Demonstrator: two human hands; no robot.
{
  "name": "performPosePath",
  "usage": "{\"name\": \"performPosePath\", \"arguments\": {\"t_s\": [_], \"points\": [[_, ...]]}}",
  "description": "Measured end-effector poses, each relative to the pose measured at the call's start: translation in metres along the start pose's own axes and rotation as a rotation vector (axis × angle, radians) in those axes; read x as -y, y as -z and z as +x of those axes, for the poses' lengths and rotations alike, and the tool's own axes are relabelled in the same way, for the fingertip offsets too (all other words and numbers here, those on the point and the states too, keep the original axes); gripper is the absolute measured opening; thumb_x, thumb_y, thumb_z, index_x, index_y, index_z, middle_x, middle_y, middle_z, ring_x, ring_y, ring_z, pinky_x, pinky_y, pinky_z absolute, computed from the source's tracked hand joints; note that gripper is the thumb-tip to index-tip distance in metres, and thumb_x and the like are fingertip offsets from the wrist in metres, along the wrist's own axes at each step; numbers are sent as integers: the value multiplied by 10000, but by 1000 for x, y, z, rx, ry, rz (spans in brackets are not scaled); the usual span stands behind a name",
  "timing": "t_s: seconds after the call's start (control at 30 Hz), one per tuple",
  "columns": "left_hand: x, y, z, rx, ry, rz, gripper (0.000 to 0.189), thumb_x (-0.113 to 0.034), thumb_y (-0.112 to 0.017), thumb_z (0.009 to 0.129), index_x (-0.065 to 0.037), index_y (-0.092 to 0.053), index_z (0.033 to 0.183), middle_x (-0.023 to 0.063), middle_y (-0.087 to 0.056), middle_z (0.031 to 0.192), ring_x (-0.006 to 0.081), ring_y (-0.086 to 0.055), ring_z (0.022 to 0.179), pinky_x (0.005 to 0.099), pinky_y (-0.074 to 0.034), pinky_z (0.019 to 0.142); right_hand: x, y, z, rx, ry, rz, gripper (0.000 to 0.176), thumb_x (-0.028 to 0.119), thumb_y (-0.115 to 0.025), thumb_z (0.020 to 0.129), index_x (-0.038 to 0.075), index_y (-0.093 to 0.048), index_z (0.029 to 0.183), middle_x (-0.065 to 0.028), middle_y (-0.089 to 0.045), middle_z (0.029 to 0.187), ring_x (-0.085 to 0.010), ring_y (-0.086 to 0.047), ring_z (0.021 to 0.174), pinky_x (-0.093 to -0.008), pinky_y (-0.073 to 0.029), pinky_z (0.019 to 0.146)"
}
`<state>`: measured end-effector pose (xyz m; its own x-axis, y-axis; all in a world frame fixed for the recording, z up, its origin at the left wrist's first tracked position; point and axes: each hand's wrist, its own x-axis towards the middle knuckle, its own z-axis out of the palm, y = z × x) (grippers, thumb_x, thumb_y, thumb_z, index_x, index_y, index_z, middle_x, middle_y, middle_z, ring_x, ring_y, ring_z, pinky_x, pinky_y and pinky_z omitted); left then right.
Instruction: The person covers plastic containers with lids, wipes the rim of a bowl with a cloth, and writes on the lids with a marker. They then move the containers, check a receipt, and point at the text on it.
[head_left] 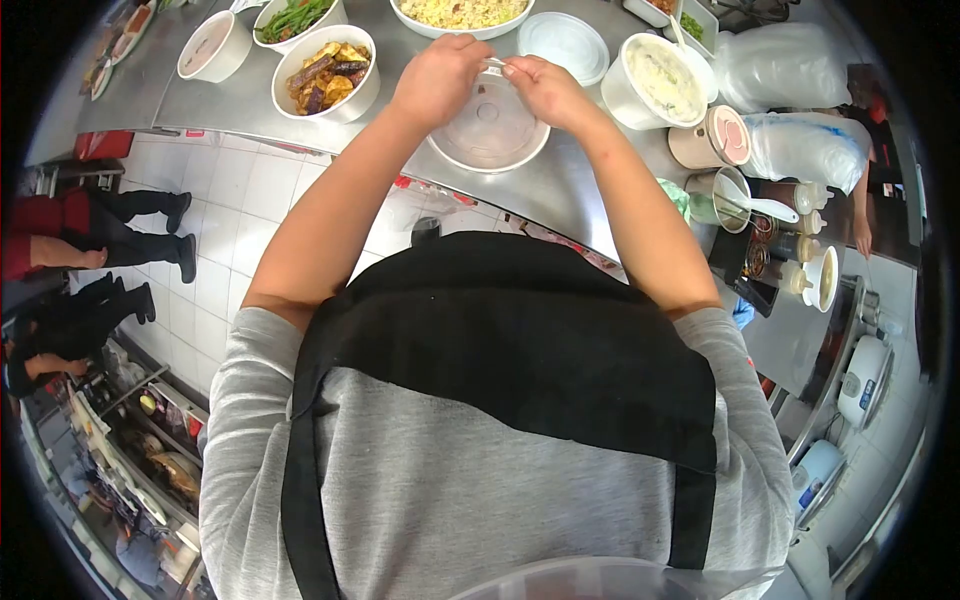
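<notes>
Both hands meet at the far rim of a round bowl with a clear lid (487, 130) on the steel counter. My left hand (440, 80) has its fingers bent and pressed together at the lid's far edge; what they pinch is too small to make out. Close beside it, my right hand (545, 92) is closed on the lid's rim. Left of them stands a white bowl of cooked eggplant (328, 80). A loose clear lid (563, 48) lies just beyond my right hand. Further right is a white tub of pale, creamy food (660, 82) with a spoon in it.
Fried rice (462, 10) fills a bowl at the back. Green vegetables (292, 18) and a pale-filled bowl (214, 48) sit left. Plastic bags (800, 145), a utensil container (718, 198) and squeeze bottles (800, 220) crowd the right. People in dark trousers (130, 235) stand at the left.
</notes>
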<state>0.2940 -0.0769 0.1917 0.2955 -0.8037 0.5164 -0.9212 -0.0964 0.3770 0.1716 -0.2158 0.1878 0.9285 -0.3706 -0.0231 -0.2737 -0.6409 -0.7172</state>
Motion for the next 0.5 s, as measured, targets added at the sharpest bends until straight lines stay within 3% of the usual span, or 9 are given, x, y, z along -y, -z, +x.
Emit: {"name": "performPosePath", "arguments": {"t_s": [0.13, 0.23, 0.33, 0.43, 0.5], "points": [[5, -2, 3, 97, -22, 104, 109, -98, -581, 799, -65, -632, 891, 96, -618, 836, 302, -586, 850, 401, -487, 742, -6, 1, 5, 12, 83, -91, 339, 350, -433, 925, 126, -625, 1092, -131, -618, 1024, -323, -571, 974, -392, -450, 848], [4, 2, 5, 170, -38, 150, 94, -102, -557, 809, -61, -623, 862, 95, -622, 833, 302, -582, 832, 410, -482, 732, -2, 2, 5, 65, 1, -82, 308, 336, -452, 913, 119, -631, 1036, -123, -620, 990, -318, -573, 961, -401, -459, 826], [2, 6, 8, 184, -36, 154, 96, -99, -547, 811, -58, -620, 859, 93, -626, 843, 300, -580, 840, 413, -479, 737, 7, -11, -13, -359, 125, -127, 244, 294, -497, 889, 107, -633, 967, -114, -621, 915, -297, -582, 934, -396, -471, 793], [1, 8, 11, 240, -20, 181, 112, -99, -545, 812, -60, -621, 885, 97, -628, 862, 296, -581, 859, 413, -478, 750, 15, -5, -22, -424, 145, -223, 183, 244, -545, 860, 119, -657, 933, -90, -614, 859, -273, -585, 916, -381, -482, 766], [0, 9, 7, 307, -26, 193, 133, -96, -542, 814, -62, -624, 913, 106, -630, 881, 300, -581, 876, 413, -477, 761, 14, -5, -21, -355, 160, -271, 168, 234, -562, 854, 122, -673, 914, -77, -626, 870, -267, -592, 908, -370, -486, 754]]}}
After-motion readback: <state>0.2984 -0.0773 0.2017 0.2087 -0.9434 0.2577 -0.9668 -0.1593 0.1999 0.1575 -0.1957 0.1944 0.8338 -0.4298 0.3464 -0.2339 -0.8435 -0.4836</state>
